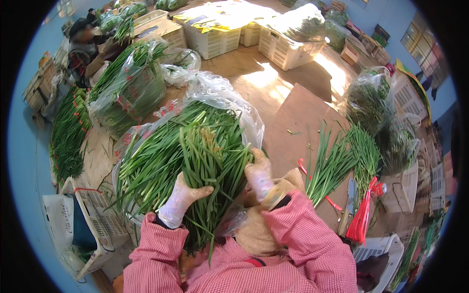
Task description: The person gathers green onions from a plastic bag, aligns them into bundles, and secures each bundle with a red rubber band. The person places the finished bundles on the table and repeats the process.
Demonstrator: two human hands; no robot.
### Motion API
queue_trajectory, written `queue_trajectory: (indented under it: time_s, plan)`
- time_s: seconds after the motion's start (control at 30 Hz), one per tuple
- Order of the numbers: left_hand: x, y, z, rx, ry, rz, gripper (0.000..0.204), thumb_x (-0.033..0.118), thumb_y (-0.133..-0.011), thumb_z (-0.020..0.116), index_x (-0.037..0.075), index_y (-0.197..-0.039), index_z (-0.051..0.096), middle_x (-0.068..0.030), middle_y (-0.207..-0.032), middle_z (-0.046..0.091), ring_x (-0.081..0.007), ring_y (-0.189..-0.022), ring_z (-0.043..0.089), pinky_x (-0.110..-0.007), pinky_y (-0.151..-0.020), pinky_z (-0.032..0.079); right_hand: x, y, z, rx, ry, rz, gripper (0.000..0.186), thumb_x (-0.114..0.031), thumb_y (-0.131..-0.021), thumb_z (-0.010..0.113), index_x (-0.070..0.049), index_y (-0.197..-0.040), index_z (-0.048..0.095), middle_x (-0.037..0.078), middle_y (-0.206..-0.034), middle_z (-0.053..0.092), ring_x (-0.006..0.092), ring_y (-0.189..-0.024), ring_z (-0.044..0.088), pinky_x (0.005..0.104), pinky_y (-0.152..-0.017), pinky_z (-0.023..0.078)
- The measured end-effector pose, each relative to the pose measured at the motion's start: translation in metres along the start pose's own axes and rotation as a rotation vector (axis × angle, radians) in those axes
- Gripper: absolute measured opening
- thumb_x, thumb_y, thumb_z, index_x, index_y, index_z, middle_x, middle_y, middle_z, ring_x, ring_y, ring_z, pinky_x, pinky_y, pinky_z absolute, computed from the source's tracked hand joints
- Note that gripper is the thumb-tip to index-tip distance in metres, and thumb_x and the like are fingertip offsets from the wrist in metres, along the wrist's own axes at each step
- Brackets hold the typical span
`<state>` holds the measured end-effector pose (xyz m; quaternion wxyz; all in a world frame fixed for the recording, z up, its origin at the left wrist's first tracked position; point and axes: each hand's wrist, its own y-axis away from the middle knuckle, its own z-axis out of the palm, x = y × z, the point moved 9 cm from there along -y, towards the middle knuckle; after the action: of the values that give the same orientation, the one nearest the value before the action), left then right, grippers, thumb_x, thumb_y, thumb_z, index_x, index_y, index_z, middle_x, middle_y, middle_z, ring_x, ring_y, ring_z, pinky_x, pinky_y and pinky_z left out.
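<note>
A big heap of garlic chives (156,161) lies in front of me on an opened clear plastic bag (222,93). Across its near side is a thick bunch of garlic chives (207,161), its pale cut ends pointing away and its leaves hanging toward my lap. My left hand (188,198), in a pale glove, closes on this bunch from the left; the thumb lies over the leaves and the other fingers are hidden. On the opposite side my gloved right hand (259,171) grips its edge, fingers partly hidden by the leaves.
On the brown board (298,117) at right lie loose chives (332,163), red ties (360,219), a knife (350,198) and a red can (379,189). A bagged chive pile (129,93) and a white crate (100,215) flank my left. Another person (83,51) sits far left.
</note>
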<state>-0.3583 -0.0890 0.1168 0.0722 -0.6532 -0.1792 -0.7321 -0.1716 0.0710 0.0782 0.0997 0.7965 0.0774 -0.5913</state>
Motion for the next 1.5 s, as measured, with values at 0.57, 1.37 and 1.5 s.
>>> queue_trajectory:
  time_s: [0.57, 1.37, 1.5]
  plan:
    - [-0.027, 0.084, -0.03, 0.001, 0.469, -0.133, 0.071, 0.007, -0.078, 0.088, 0.007, -0.141, 0.055, -0.0087, -0.135, 0.063, -0.0224, -0.12, 0.061, -0.039, -0.103, 0.051, -0.142, 0.098, 0.041, -0.241, -0.639, -0.141, 0.022, -0.011, -0.099, 0.069, -0.002, -0.119, 0.068, 0.008, -0.107, 0.075, 0.0124, -0.094, 0.068, 0.0274, -0.086, 0.054]
    - [0.025, 0.074, 0.068, -0.318, -0.154, 0.06, 0.088, 0.018, -0.073, 0.096, 0.006, -0.147, 0.05, -0.0041, -0.138, 0.059, -0.021, -0.125, 0.054, -0.039, -0.108, 0.046, -0.147, 0.094, -0.019, -0.331, -0.879, 0.023, 0.047, -0.006, -0.098, 0.071, -0.006, -0.143, 0.059, 0.001, -0.12, 0.066, 0.008, -0.109, 0.06, 0.0229, -0.094, 0.051]
    - [0.029, 0.079, 0.084, -0.323, -0.14, 0.049, 0.092, 0.027, -0.075, 0.093, 0.006, -0.151, 0.046, -0.0102, -0.148, 0.052, -0.0265, -0.138, 0.046, -0.043, -0.117, 0.036, -0.176, 0.117, -0.033, -0.449, -0.836, -0.273, 0.094, -0.018, -0.087, 0.085, -0.01, -0.163, 0.03, 0.012, -0.149, 0.053, 0.0196, -0.128, 0.055, 0.0308, -0.108, 0.045]
